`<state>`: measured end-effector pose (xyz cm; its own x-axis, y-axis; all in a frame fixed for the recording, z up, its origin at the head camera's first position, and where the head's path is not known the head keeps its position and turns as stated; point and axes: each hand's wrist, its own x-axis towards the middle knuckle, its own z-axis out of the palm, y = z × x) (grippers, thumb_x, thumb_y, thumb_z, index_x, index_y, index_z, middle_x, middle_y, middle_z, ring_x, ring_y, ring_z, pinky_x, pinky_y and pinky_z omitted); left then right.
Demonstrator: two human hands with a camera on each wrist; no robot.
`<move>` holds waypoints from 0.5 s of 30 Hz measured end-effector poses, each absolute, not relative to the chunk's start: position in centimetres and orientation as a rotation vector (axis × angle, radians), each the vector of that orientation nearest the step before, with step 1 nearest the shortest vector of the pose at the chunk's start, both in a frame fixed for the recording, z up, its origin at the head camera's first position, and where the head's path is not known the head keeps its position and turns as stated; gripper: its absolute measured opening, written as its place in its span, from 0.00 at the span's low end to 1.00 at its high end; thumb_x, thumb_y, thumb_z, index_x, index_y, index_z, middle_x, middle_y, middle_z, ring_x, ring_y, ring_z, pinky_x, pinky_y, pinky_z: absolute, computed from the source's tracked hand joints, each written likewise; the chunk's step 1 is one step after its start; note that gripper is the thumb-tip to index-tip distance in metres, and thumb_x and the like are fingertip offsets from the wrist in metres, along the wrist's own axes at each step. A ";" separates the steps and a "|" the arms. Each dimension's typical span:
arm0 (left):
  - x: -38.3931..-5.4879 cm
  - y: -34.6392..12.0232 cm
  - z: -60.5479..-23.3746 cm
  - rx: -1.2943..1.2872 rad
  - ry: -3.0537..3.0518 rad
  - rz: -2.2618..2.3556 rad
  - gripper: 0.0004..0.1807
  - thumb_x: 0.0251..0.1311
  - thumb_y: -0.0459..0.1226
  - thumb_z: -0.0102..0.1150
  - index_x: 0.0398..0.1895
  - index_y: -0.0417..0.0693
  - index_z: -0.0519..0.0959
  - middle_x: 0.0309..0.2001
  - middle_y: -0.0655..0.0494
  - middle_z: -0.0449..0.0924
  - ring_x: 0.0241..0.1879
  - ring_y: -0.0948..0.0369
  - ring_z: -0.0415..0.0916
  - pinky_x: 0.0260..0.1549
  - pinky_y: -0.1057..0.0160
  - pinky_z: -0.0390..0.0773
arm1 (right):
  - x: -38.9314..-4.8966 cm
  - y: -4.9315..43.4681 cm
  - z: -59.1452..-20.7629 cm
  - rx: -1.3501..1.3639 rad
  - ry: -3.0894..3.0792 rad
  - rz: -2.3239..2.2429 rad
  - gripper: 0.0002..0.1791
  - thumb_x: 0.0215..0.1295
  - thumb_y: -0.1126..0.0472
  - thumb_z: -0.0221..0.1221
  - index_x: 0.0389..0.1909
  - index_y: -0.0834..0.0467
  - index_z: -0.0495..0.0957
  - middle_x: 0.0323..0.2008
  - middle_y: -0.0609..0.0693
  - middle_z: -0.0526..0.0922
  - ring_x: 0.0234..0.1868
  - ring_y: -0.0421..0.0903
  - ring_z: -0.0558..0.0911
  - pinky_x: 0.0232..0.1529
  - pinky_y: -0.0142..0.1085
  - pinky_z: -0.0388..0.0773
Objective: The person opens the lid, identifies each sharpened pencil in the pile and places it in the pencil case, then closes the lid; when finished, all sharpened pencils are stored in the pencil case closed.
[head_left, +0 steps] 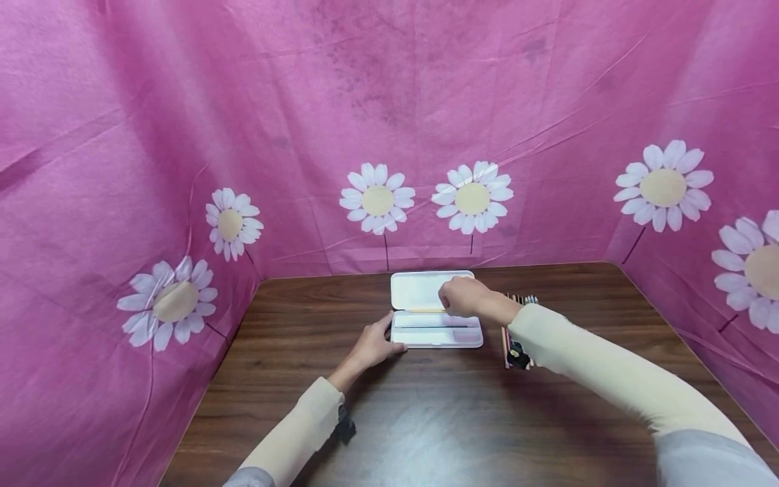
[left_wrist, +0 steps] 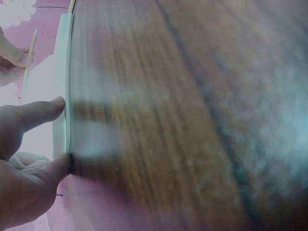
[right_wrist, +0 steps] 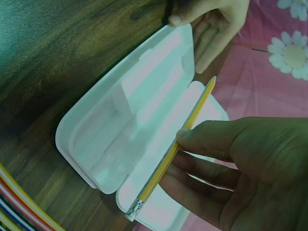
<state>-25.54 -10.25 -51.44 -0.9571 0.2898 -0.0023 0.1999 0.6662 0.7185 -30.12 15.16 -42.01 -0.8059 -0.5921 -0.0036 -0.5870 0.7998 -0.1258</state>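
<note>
A white plastic pencil case (head_left: 404,339) lies open on the table, its lid (head_left: 414,289) folded back toward the pink cloth. My left hand (head_left: 372,343) holds the case's left end, with thumb and fingers at the corner. Over the case, my right hand (head_left: 465,296) pinches a yellow pencil (right_wrist: 197,107) between thumb and fingers. The pencil slants above the lid in the right wrist view, its metal eraser end low and its other end high. A divider (right_wrist: 120,98) shows inside the case. No pencils can be made out inside it.
Several coloured pencils (right_wrist: 30,201) lie side by side on the table to the right of the case, partly hidden under my right forearm in the head view. The brown wooden table (head_left: 292,325) is bordered by a pink cloth (head_left: 292,135) with printed daisies.
</note>
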 end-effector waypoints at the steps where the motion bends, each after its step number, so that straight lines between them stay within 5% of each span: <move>1: -25.6 -10.3 -51.5 0.406 2.762 1.165 0.50 0.57 0.39 0.79 0.80 0.31 0.63 0.77 0.33 0.67 0.76 0.43 0.69 0.76 0.46 0.69 | -30.2 14.9 -42.2 -0.961 2.932 -0.180 0.11 0.53 0.70 0.69 0.20 0.52 0.80 0.22 0.45 0.82 0.27 0.44 0.79 0.28 0.41 0.80; 15: -25.5 -10.2 -51.3 0.398 2.738 1.187 0.49 0.59 0.38 0.78 0.80 0.32 0.63 0.77 0.33 0.67 0.76 0.44 0.69 0.76 0.47 0.69 | -31.5 13.3 -46.3 -0.876 2.904 -0.137 0.11 0.61 0.67 0.70 0.22 0.54 0.81 0.25 0.48 0.83 0.26 0.44 0.75 0.31 0.41 0.80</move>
